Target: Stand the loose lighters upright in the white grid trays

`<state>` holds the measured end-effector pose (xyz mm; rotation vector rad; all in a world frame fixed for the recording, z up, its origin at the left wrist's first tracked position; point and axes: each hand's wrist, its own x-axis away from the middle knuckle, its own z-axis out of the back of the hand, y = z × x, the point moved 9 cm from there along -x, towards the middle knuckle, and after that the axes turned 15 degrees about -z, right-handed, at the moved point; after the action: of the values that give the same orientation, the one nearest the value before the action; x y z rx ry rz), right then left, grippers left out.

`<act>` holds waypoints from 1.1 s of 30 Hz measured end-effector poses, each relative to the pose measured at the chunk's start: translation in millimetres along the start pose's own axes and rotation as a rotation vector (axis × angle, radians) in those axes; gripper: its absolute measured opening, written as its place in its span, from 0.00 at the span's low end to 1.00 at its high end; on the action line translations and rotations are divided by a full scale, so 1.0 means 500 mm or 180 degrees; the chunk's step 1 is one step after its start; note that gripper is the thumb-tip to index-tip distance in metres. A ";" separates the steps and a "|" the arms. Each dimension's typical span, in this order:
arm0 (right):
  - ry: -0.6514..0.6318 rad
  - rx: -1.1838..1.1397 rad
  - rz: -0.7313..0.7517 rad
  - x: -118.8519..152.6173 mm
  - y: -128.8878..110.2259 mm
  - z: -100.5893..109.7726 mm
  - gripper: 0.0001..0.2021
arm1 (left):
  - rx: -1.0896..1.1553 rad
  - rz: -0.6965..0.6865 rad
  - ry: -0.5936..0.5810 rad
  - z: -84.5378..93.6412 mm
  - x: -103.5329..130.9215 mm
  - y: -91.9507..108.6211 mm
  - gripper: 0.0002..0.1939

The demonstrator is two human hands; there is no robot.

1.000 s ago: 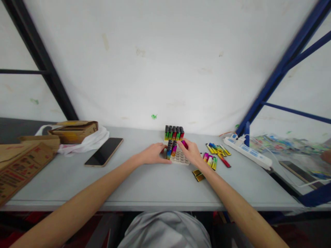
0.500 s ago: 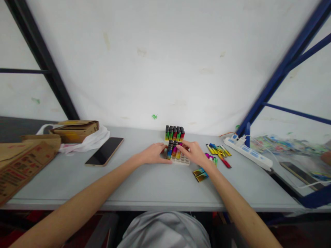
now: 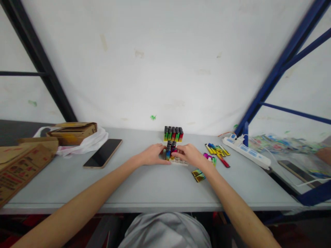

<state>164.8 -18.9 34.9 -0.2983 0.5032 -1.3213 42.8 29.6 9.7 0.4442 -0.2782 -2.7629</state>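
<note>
Black-topped lighters point(image 3: 169, 150) partly fill the tray point(image 3: 179, 163), loose pieces point(image 3: 217, 150) remaining outside, left hand point(image 3: 154, 154) spread beside it, right hand point(image 3: 190, 155) of indiscernible grip.

rear lighters point(image 3: 173, 134) show green, red and yellow below black tops; the table point(image 3: 144, 191) is grey, the power strip point(image 3: 248, 153) white.

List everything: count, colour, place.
Back lighters: many, multicoloured, near wall
Front lighters: several, multicoloured, in tray
Loose lighters: many, multicoloured, right
Front tray: one, pale, between hands
Phones: two, dark, left, far right
Boxes: two-plus, brown, left
Bag: one, white, near boxes
Power strip: one, white, right
Plastic heap: one, multicoloured, far right
Frames: two, black left, blue right
Table: one, grey, foreground
Wall: one, white, behind
Co-worker's hand: one, right edge
Clothing: grey, lap
Left hand, right hand: one each, at tray
</note>
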 end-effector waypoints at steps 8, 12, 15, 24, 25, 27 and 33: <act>0.0550 0.0569 -0.0296 -0.030 0.073 0.134 0.25 | 0.0043 0.0011 -0.0018 0.001 -0.001 -0.002 0.33; 0.0281 0.1052 -0.1011 -0.075 0.226 0.216 0.09 | 0.0070 0.0016 0.0023 0.001 0.000 -0.003 0.32; -0.0074 0.1320 -0.1667 -0.075 0.344 0.233 0.09 | 0.0066 0.0002 0.0016 0.000 0.001 -0.002 0.32; -0.0113 0.1242 -0.1893 -0.031 0.437 0.203 0.13 | 0.0069 0.0017 0.0000 -0.002 0.002 -0.005 0.32; -0.0125 0.1206 -0.1880 -0.028 0.440 0.200 0.12 | 0.0070 0.0026 -0.0007 -0.002 0.002 -0.005 0.32; -0.0140 0.1040 -0.1821 -0.023 0.441 0.197 0.10 | 0.0068 0.0048 -0.0011 -0.003 0.002 -0.005 0.32; 0.0592 0.0030 -0.1168 -0.025 0.379 0.221 0.14 | 0.0040 0.0035 -0.0065 -0.002 0.001 0.000 0.32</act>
<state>379.3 28.8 40.3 -0.2690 0.6179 -1.7182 42.7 29.2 8.9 0.4165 -0.3023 -2.7580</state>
